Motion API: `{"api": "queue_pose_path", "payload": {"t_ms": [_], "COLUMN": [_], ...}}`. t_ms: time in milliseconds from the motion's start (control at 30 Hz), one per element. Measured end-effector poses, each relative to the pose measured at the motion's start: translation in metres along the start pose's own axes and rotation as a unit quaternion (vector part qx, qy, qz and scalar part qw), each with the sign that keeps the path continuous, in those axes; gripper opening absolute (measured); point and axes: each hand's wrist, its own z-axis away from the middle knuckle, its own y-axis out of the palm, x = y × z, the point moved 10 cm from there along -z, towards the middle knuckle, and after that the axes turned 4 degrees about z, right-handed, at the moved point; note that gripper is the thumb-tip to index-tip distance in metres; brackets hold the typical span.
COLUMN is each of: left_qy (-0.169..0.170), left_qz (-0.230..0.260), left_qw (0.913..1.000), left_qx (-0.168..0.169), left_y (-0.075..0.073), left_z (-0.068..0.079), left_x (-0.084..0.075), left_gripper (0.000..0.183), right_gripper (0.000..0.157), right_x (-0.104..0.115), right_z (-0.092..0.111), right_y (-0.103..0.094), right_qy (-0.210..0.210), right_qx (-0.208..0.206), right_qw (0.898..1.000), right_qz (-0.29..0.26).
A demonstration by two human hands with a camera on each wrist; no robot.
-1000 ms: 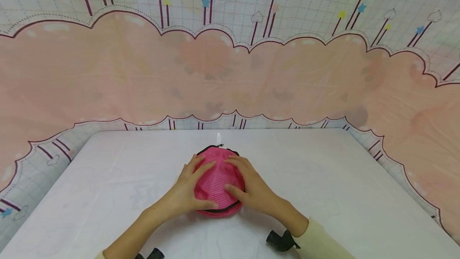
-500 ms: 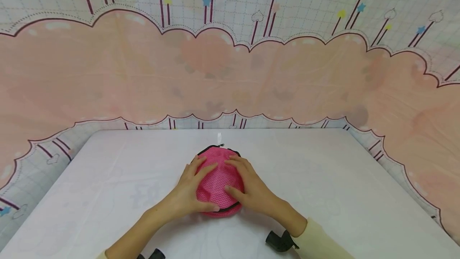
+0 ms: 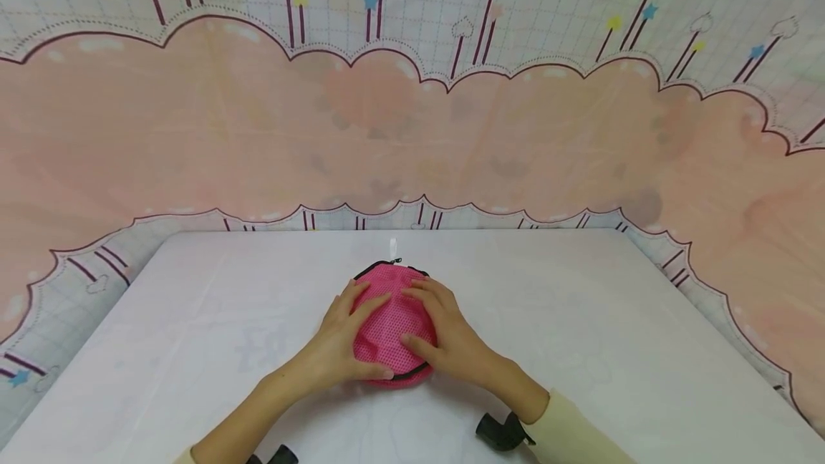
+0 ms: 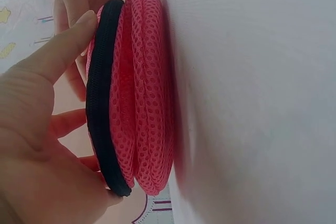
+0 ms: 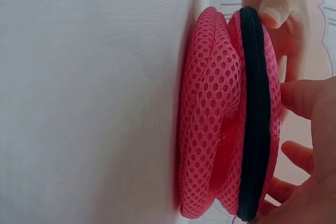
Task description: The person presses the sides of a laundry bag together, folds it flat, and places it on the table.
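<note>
A round pink mesh pouch (image 3: 394, 321) with a black zipper (image 4: 105, 98) lies on the white table. Its zipper appears done up along the sides in both wrist views. My left hand (image 3: 338, 342) holds it on the left, thumb over the near rim and fingers spread to the far rim. From the right, my right hand (image 3: 454, 339) grips it, thumb on the mesh top and fingers curved by the upper right rim. A fold shows between the pouch's upper and lower parts (image 5: 202, 124). Whatever is inside is hidden.
The white table (image 3: 612, 328) spreads out around the pouch. A printed cloth (image 3: 412, 142) with peach shapes hangs behind it. A black wrist mount (image 3: 503, 432) sits by the right sleeve (image 3: 573, 428), and another (image 3: 281, 455) is below the left forearm.
Both hands stay on the pouch with almost no movement. The pouch shifts only very slightly between the frames.
</note>
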Motion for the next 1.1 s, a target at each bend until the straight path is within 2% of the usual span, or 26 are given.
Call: {"api": "queue_pose_path", "payload": {"t_ms": [533, 800, 1100], "left_qy": [-0.009, -0.028, -0.034], "left_qz": [0.015, 0.022, 0.012], "left_qw": [0.9998, 0.9993, 0.9994], "left_qx": [0.012, 0.015, -0.001], "left_y": [0.005, 0.008, 0.012], "left_z": [0.002, 0.003, 0.003], "left_x": [0.003, 0.010, 0.015], "left_gripper": [0.095, 0.098, 0.099], "right_gripper": [0.064, 0.064, 0.066], "right_x": [-0.006, -0.008, -0.008], "right_z": [0.002, 0.003, 0.004], "right_y": [0.009, 0.013, 0.019], "right_qy": [0.031, 0.039, 0.026], "right_qx": [0.041, 0.041, 0.026], "right_qw": [0.999, 0.998, 0.999], "right_qz": [-0.012, -0.021, -0.017]}}
